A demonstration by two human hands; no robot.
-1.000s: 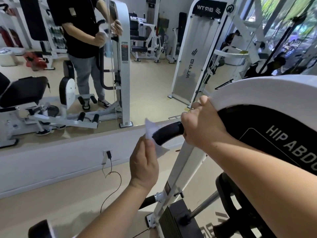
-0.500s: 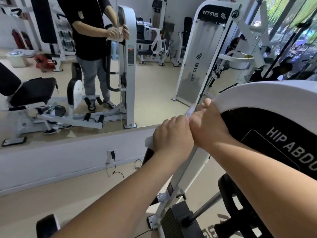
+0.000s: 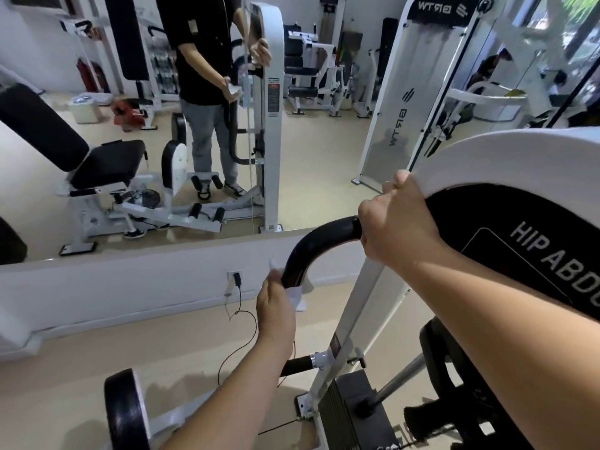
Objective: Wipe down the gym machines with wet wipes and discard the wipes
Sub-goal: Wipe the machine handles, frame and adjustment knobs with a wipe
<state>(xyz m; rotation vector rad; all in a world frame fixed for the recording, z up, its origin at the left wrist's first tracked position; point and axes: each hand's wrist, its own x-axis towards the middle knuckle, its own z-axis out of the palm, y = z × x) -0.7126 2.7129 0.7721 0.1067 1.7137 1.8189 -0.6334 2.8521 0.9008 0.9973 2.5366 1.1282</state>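
Note:
I stand at a white hip abduction machine [image 3: 506, 157] with a black panel. Its curved black handle [image 3: 316, 243] arches down from the frame. My left hand [image 3: 276, 310] is closed on a white wet wipe [image 3: 297, 295] pressed against the lower part of that handle. Higher up, my right hand [image 3: 394, 219] grips the edge of the white frame where the handle begins. Most of the wipe is hidden by my fingers and the handle.
A wall mirror [image 3: 162, 125] ahead reflects a person, a black seat and other white machines. Below it a wall socket [image 3: 235, 279] has a thin black cable trailing over the beige floor. The weight stack [image 3: 354, 414] and a black roller pad [image 3: 125, 410] sit low down.
My left hand has slid with the wipe from the top of the handle, beside my right hand, down along its curve. My right hand has kept its grip.

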